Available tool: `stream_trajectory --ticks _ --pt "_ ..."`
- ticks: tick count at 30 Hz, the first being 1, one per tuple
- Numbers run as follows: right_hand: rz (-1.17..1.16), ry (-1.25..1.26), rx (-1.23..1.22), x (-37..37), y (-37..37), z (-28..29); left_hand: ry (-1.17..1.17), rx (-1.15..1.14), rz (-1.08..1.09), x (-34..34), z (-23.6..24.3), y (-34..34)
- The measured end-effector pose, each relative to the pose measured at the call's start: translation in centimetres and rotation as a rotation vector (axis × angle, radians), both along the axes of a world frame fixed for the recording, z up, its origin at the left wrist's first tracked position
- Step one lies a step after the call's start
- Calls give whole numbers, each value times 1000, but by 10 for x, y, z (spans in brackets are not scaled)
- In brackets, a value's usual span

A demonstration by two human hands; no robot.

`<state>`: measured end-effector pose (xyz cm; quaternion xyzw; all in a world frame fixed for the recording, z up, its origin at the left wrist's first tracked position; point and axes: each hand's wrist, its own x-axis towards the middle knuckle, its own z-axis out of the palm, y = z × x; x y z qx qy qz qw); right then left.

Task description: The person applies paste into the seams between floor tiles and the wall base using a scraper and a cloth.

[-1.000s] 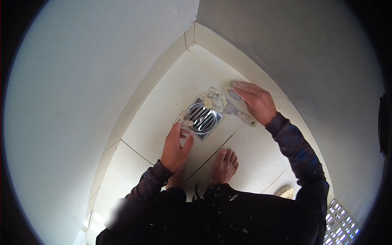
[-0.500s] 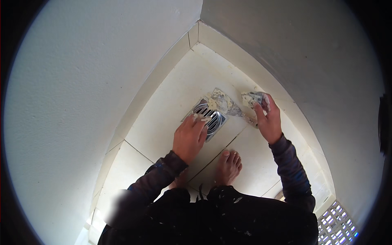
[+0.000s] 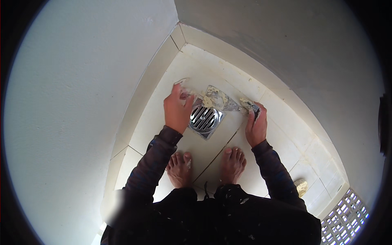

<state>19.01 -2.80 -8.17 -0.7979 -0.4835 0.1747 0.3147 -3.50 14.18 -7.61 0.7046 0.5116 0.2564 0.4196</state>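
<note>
My left hand (image 3: 177, 110) is raised over the floor at the drain's left, fingers bent and smeared by motion. A whitish smear shows at its fingertips; whether it holds anything is unclear. My right hand (image 3: 256, 130) grips a small dark piece (image 3: 256, 109) daubed with cream putty; its exact kind does not show. Between the hands lies a putty knife (image 3: 218, 100), its broad blade caked with cream paste and overlapping the far edge of the drain. Its handle end is hidden near my right fingers. The square metal floor drain (image 3: 205, 118) has a slotted round grate.
My bare feet (image 3: 232, 165) stand on pale tiles just nearer than the drain. Grey walls (image 3: 277, 53) with a tiled skirting (image 3: 228, 47) meet in the far corner. A cream lump (image 3: 301, 187) sits by my right forearm, and a lattice panel (image 3: 345, 216) at lower right.
My left hand has moved off the drain grate, up and left. My right hand has drawn in slightly left and nearer, still holding the dark piece. The view has shifted a little.
</note>
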Motion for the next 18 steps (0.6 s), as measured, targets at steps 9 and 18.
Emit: stream_trajectory --ticks 9,18 --pt "-298 240 100 33 -28 25 -218 -263 -44 5 61 -57" --pt "-722 309 420 51 -153 86 -119 295 -1175 127 -31 -143"
